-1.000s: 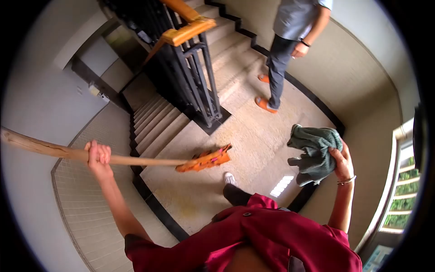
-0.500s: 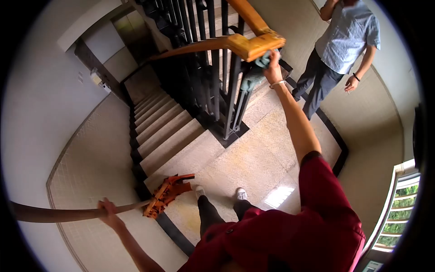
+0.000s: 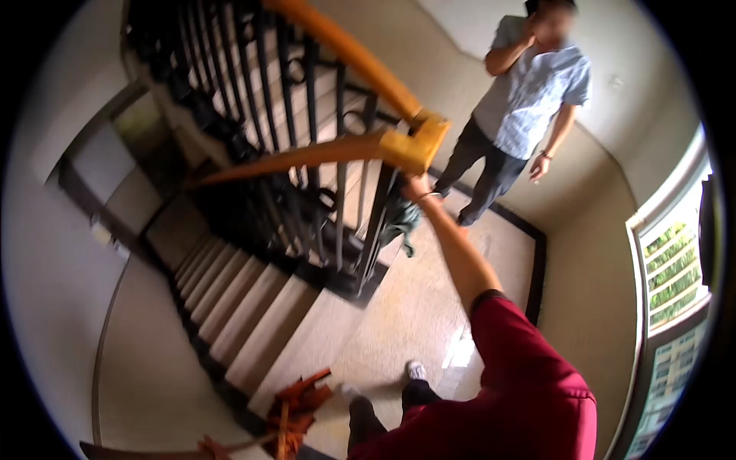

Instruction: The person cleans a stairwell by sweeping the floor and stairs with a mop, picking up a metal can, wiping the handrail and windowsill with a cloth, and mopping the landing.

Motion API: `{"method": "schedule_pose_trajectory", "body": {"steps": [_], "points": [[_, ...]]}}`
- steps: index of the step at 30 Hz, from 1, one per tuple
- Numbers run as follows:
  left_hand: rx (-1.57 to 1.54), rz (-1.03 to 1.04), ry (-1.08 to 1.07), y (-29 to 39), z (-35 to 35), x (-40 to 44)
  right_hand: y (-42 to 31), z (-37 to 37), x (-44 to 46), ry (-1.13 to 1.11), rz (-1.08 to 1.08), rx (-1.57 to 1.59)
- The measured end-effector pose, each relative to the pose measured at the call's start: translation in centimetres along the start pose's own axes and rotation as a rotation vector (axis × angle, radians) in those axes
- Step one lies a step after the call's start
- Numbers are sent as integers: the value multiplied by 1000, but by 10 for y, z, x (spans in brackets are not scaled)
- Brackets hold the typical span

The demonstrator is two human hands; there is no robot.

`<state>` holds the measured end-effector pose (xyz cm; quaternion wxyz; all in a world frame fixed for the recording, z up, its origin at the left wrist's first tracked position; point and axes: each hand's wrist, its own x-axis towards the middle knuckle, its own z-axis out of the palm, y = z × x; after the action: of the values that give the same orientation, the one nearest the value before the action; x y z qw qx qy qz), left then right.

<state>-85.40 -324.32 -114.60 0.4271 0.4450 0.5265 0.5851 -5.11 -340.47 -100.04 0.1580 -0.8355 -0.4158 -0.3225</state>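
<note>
Clutching cloth [image 3: 403,226] below the handrail's corner [image 3: 414,147] with the right hand [image 3: 415,187], and broom [image 3: 300,410] at the landing's [image 3: 414,307] stair edge with the left hand [image 3: 213,447]. Could snag cloth on railing [image 3: 376,226], or trip, with broom so near shoes [image 3: 415,369].

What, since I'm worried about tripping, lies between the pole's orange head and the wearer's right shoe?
In the head view, the left shoe, somewhat blurred, is between the pole's orange head and the right shoe.
</note>
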Motion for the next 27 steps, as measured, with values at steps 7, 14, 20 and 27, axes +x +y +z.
{"method": "schedule_pose_trajectory", "body": {"steps": [7,14,20,27], "points": [[112,155,-212,51,98,53,-64,-59,1,-831,184,140],[687,257,-115,-21,105,119,-160,-165,-17,-514,692,1050],[270,46,-201,39,132,86,-152,-211,102,51,147,635],[353,174,-105,49,151,79,-141,-70,193,-499,-15,-462]]}}
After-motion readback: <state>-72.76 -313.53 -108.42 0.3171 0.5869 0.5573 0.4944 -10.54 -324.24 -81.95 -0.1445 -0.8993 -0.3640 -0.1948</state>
